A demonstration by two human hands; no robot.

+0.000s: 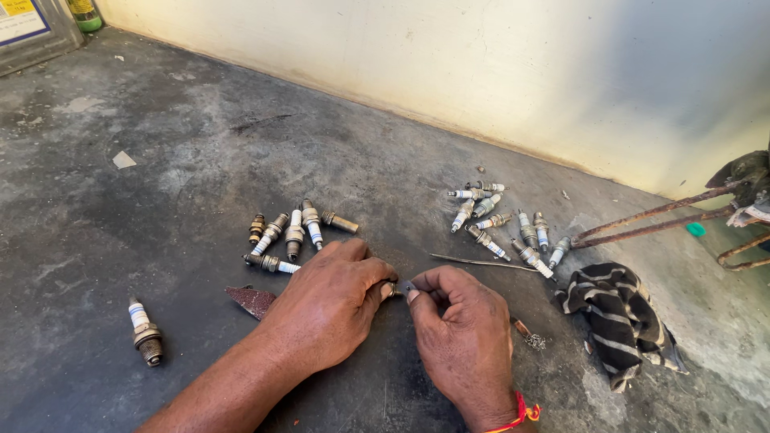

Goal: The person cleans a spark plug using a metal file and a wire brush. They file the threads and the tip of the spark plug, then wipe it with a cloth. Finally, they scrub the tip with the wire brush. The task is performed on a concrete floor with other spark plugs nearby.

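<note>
Left hand [329,309] closed on a spark plug [388,290], right hand [461,333] pinching small metal strip [407,285] at its tip. Grey canister [32,32], blue-yellow label, far-left floor [160,208] corner.

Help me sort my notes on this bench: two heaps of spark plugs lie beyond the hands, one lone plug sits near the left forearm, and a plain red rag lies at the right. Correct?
Not quite. The head view shows the rag is dark with pale stripes, not plain red. The two spark plug heaps and the lone plug near the left forearm are as you say.

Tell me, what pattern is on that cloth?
The cloth has black and white stripes, seen in the head view.
</note>
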